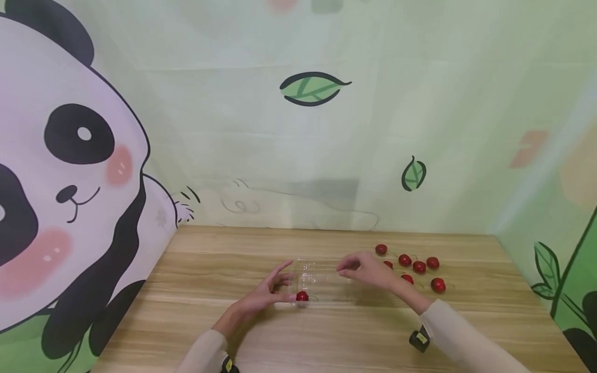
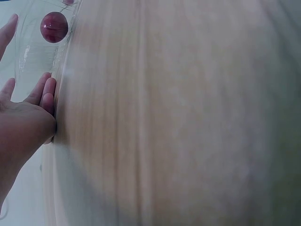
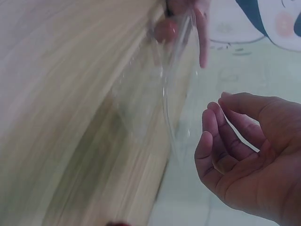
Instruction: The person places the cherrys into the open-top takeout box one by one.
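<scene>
A clear plastic box (image 1: 326, 292) lies on the table, with one red cherry (image 1: 302, 296) at its near left corner; the same cherry (image 2: 54, 27) shows through the plastic in the left wrist view. At the box's left end my left hand (image 1: 263, 295) rests with thumb and fingers spread, thumb tip right by the cherry. Over the right part of the box hovers my right hand (image 1: 368, 268). Its thumb and index tips meet, other fingers loosely bent, and nothing shows between them in the right wrist view (image 3: 249, 150).
Several red cherries with stems lie to the right of the box, one (image 1: 438, 285) nearest the front and another (image 1: 381, 249) farthest back. The wooden table (image 1: 224, 248) ends at a printed cloth backdrop (image 1: 261, 155) with a panda and leaves.
</scene>
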{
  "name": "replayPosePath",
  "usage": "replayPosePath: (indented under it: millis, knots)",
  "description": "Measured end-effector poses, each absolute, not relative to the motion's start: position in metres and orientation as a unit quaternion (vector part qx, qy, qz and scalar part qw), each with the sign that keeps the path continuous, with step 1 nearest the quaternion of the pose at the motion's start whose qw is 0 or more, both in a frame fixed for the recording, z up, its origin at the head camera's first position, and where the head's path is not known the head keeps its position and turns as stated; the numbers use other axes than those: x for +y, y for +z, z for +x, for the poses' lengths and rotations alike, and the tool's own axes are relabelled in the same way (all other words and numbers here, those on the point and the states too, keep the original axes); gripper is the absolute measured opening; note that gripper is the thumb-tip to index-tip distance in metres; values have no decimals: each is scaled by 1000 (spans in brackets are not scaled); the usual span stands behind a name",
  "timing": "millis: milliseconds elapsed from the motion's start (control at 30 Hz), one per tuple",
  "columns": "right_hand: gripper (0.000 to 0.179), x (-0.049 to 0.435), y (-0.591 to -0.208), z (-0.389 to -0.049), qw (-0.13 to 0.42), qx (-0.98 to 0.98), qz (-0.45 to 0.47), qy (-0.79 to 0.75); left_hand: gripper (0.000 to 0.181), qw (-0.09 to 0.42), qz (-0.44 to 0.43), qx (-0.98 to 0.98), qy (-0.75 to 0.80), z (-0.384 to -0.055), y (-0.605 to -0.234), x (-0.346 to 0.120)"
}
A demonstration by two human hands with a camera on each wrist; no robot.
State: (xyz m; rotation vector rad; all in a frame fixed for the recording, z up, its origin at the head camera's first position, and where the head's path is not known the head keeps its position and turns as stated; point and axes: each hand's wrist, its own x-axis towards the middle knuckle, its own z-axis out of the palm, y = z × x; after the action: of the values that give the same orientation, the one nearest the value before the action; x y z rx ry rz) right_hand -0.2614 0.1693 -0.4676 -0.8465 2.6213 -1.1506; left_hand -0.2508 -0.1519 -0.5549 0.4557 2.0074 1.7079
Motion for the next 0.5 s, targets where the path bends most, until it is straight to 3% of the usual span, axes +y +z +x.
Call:
replayPosePath:
  millis: [200, 500]
  knots:
    - [15, 199, -462, -262, 50, 888, -267, -371, 93, 230, 172, 727, 623, -251, -556, -153]
    - [19, 243, -459, -262, 56, 901, -216, -372, 94, 229, 174, 728, 623, -252, -557, -154]
